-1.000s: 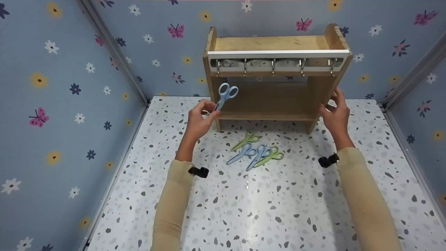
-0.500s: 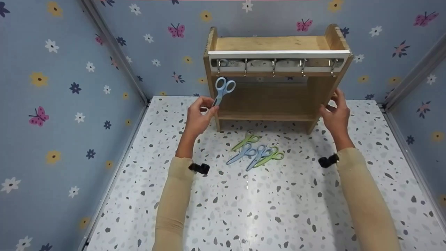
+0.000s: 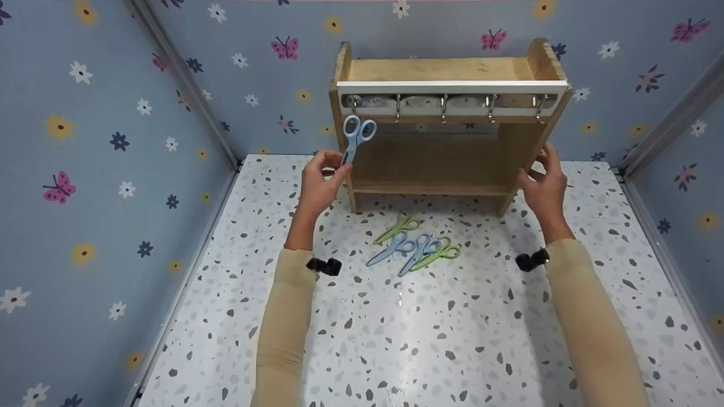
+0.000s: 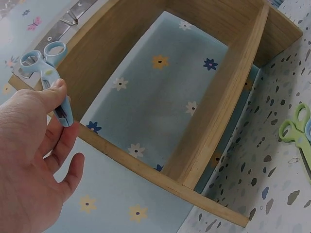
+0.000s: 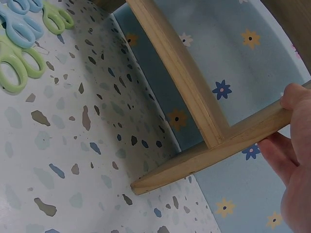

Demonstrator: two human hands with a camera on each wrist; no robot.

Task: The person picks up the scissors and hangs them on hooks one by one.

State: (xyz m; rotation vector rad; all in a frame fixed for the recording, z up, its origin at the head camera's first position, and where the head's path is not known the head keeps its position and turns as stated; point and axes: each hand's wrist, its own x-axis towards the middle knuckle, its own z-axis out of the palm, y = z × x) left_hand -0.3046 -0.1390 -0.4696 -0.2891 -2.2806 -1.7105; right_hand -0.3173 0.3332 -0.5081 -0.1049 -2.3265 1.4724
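Observation:
My left hand (image 3: 318, 183) pinches a pair of light blue scissors (image 3: 353, 145) by the blade end, finger loops pointing up. In the head view the loops overlap the lower end of the leftmost metal hook (image 3: 353, 103) on the wooden rack (image 3: 435, 191). The left wrist view shows thumb and fingertips on the scissors' (image 4: 50, 74) lower part, beside the rack's left side panel. On the other side, my right hand (image 3: 546, 183) grips the edge of the right side panel (image 5: 209, 151), thumb on one face and fingers on the other.
Several blue and green scissors (image 3: 418, 255) lie in a loose pile on the speckled table (image 3: 452, 328), in front of the rack. A row of hooks runs along the rack's white rail (image 3: 452, 87). Flower-patterned walls (image 3: 102, 226) enclose the table at the back and sides.
My left hand has risen and shifted slightly left, carrying the blue scissors up toward the leftmost hook. The right hand has stayed on the side panel.

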